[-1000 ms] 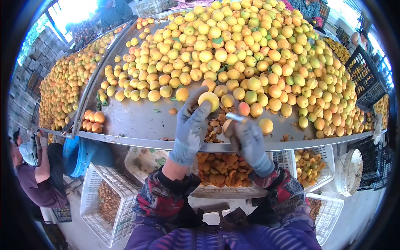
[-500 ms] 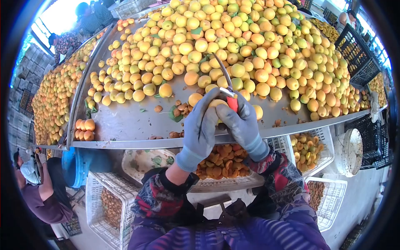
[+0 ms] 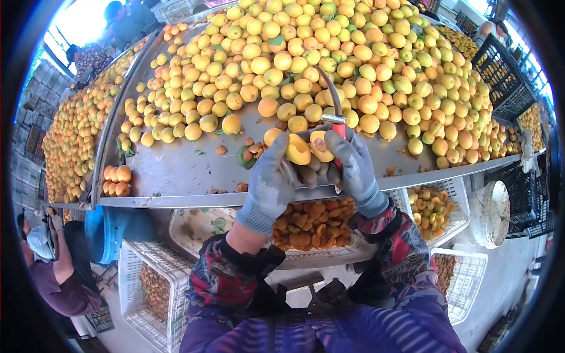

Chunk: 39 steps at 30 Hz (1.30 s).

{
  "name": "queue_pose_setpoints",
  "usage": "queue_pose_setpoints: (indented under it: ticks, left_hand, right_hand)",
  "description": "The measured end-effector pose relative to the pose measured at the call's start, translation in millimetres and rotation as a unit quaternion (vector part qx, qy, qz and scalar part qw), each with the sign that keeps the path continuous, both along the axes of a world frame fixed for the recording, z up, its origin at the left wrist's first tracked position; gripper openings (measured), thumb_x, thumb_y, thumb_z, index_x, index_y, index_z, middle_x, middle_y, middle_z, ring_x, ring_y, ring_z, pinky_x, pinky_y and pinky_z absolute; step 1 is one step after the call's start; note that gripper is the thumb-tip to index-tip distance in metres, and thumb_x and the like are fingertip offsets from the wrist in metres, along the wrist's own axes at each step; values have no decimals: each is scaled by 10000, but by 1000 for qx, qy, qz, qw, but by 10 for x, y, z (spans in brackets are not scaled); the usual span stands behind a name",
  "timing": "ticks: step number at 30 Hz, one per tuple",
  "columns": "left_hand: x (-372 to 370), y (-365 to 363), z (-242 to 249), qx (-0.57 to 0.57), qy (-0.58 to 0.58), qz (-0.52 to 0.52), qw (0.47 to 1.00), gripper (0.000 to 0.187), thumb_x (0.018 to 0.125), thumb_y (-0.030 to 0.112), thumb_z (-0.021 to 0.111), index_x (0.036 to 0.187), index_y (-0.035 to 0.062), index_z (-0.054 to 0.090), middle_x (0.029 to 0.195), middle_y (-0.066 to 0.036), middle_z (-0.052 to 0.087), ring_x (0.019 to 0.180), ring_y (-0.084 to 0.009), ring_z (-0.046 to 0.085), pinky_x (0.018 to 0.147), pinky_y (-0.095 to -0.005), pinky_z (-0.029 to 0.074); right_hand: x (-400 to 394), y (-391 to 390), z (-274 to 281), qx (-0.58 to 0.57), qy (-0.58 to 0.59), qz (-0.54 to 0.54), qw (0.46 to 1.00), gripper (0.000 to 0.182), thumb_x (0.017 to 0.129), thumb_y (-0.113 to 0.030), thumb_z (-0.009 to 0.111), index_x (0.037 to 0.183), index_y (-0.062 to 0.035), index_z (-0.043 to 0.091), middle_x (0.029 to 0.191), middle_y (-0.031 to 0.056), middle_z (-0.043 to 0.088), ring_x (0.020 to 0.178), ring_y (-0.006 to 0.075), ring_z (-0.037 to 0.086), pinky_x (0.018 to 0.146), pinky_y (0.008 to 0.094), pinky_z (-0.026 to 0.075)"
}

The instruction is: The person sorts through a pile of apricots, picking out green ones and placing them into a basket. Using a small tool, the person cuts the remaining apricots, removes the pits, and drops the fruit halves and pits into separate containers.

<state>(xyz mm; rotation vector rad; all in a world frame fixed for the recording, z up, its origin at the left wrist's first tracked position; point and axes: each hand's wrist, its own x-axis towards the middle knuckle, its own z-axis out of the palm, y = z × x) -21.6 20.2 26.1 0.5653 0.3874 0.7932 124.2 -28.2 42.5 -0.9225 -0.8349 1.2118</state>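
Left hand (image 3: 269, 183) pinches one apricot half (image 3: 298, 152), right hand (image 3: 361, 172) pinches other half (image 3: 322, 147), grips curved knife (image 3: 334, 118). Best: tip outward, light squeeze.

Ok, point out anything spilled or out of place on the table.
Scraps and a leaf lie loose on the table near the left hand, looking like litter beside the heaped fruit. More scraps lie by the table's edge.

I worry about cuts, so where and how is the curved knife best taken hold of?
Best by the red handle, probably from the near side: the curved blade points away toward the fruit pile, leaving the handle end nearer the wearer.
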Motion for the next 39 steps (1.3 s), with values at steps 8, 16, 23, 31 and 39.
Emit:
queue_pose_setpoints:
  ticks: [8,16,23,31,39]
  left_hand:
    - [-37,-126,365,63,189,36,979,401,867,158,674,1215,8,543,968,-76,643,763,-126,635,721,-258,549]
    - [-32,-76,184,245,202,113,942,396,890,188,659,1215,-10,553,1027,-73,636,857,-116,637,760,-252,547]
    - [-50,-98,200,211,141,57,966,368,935,215,596,1212,-26,572,1024,-56,638,885,-95,609,775,-230,510]
    - [-13,-161,146,154,79,72,982,347,956,210,550,1189,-45,583,992,-59,645,891,-111,609,820,-247,488]
    - [136,-141,99,175,136,207,953,286,950,161,552,1159,-30,598,974,-48,639,896,-105,603,815,-235,482]
  right_hand:
    - [17,1,-164,-71,26,79,994,402,965,-403,480,1130,-43,547,642,23,563,407,59,414,360,183,291]
    - [-71,-42,-4,-57,11,16,998,292,916,-257,610,1116,-50,564,755,-25,568,485,25,481,396,162,343]
    - [-61,-134,106,-60,-15,42,997,279,917,-183,593,1157,-42,573,762,-51,555,511,9,476,426,167,379]
    - [-59,-141,-33,-49,104,55,992,185,918,-202,591,990,-34,616,595,-19,549,433,43,455,395,180,359]
    - [-169,-91,67,-57,30,-16,998,319,887,-149,649,1154,-26,526,830,-6,582,646,31,534,535,182,473]
